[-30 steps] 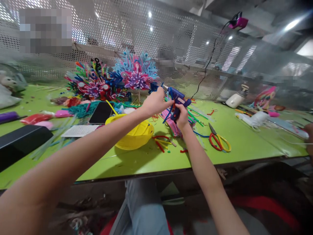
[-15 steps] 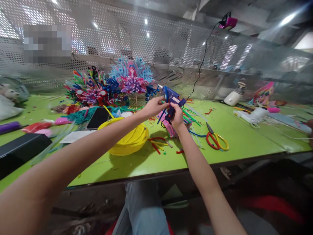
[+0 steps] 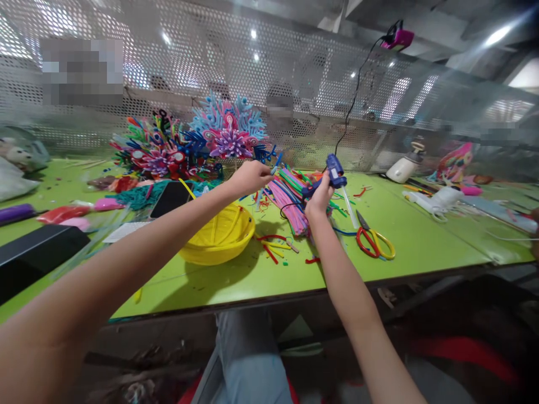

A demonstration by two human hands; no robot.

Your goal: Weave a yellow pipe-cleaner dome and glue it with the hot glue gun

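Note:
My right hand [image 3: 319,197] is wrapped round the handle of a blue glue gun [image 3: 336,169], and a clear glue stick [image 3: 349,206] runs from its rear end toward the table. My left hand [image 3: 251,177] pinches a short blue pipe cleaner piece [image 3: 277,161] at its fingertips, apart from the gun. Below and between both hands lies a bundle of pink, green and blue pipe cleaners [image 3: 290,205]. Under my left forearm sits a yellow basket [image 3: 221,249]. Red and yellow pipe cleaner scraps [image 3: 273,245] lie beside it.
Scissors [image 3: 374,238] with red and yellow handles lie right of my right forearm. Colourful pipe cleaner flower pieces [image 3: 229,132] stand at the back. A phone [image 3: 172,198] and a black box [image 3: 40,255] are on the left. The gun's cord [image 3: 351,95] rises to a pink plug.
My right hand has swung the glue gun right and turned it, away from my left hand. My left hand has drawn back slightly left with the blue piece.

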